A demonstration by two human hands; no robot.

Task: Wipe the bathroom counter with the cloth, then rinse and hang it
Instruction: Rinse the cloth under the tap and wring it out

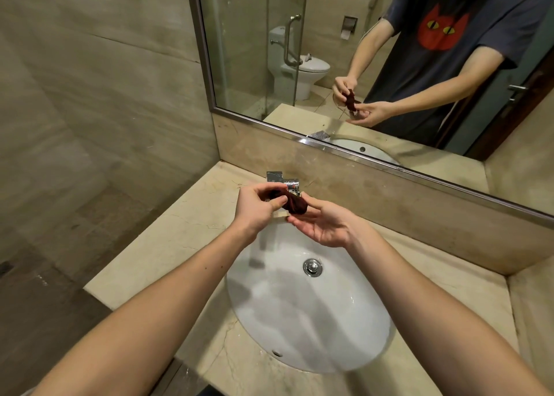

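Note:
A small dark red cloth (294, 205), bunched into a wad, is held above the far rim of the white oval sink (299, 320). My left hand (257, 207) pinches its left end between thumb and fingers. My right hand (325, 224) lies palm up under its right end, fingertips touching it. The chrome faucet (284, 183) stands right behind the cloth, partly hidden by it. No water stream shows. The beige marble counter (168, 245) surrounds the sink.
A framed mirror (359, 66) runs along the back wall above a marble backsplash and reflects a person, a toilet and a glass shower door. A tiled wall stands at left. The counter's front edge drops to a dark floor at lower left.

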